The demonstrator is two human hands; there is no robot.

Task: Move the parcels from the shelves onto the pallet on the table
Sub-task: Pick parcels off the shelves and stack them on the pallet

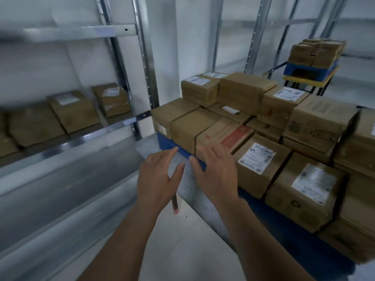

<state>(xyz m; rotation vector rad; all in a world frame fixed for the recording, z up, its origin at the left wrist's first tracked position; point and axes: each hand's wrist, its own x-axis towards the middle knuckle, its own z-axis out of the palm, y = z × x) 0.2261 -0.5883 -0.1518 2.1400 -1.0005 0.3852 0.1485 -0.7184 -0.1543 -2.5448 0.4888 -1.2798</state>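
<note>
Both arms reach in from six o'clock, and the left hand [157, 179] sits at centre with fingers straight and loosely spread, holding nothing, its fingertips near the blue pallet [183, 153]. Just beside it, toward three o'clock, the right hand [216, 171] is also flat and empty, fingers extended over the pallet's edge, close against a red-printed parcel [225, 134]; whether it touches is hard to tell. The pallet rests on a speckled grey table [186, 179] and carries cardboard parcels stacked in two layers, running off toward three o'clock, including a labelled parcel [261, 165]. Out at nine o'clock, metal shelves [85, 136] hold several more parcels [73, 110], blurred. Far off at one o'clock stands a second blue pallet [310, 69] loaded with boxes on a yellow stand.
</note>
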